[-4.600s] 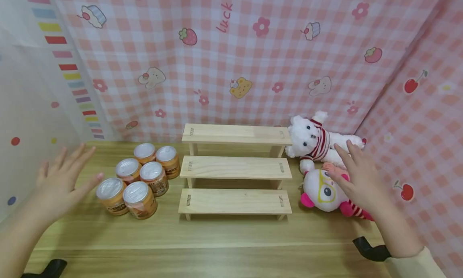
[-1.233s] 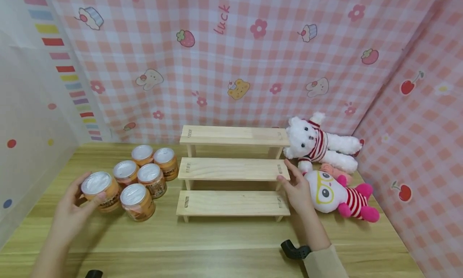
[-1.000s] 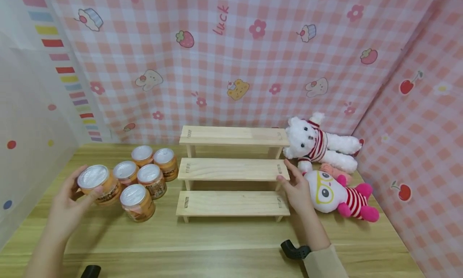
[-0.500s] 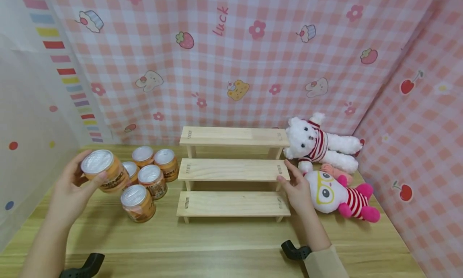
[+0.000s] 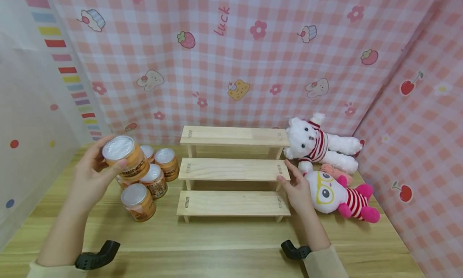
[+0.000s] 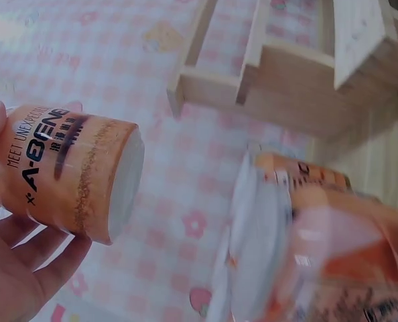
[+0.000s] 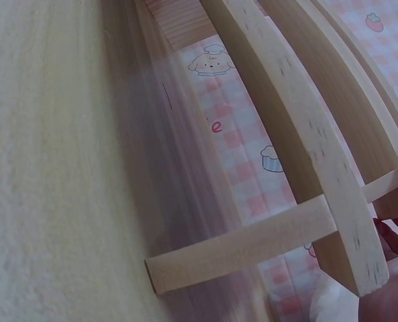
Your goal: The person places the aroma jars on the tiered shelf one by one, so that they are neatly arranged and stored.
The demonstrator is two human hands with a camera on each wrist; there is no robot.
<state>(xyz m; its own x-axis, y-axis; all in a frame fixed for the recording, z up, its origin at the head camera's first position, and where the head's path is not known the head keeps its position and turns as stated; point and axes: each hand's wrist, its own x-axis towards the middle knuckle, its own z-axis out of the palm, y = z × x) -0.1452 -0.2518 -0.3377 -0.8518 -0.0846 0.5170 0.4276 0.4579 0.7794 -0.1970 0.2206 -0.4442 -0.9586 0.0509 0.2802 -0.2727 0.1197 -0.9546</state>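
My left hand point(image 5: 88, 179) grips an orange can point(image 5: 134, 165) with a clear-covered silver lid, raised over the group of cans at the left. In the left wrist view, fingers and thumb wrap the lower part of this can point(image 6: 72, 178), and its dark lettering shows. Several similar cans stand on the table, among them a front can point(image 5: 139, 207) and a back right can point(image 5: 168, 165); the held one partly hides others. My right hand point(image 5: 298, 191) holds the right end of the middle tier of a three-step wooden display stand point(image 5: 233, 169).
To the right of the stand lie a white plush bear point(image 5: 304, 137) and a pink-and-white plush toy with yellow glasses point(image 5: 327, 191). A pink checked cloth point(image 5: 217, 69) hangs behind the wooden table point(image 5: 202, 246). Black curved pieces point(image 5: 99, 256) sit at both wrists.
My left hand has taken hold of the front left can, lifted it and carried it rightward over the others. My right hand moved from above the plush toys to the stand and stays there.
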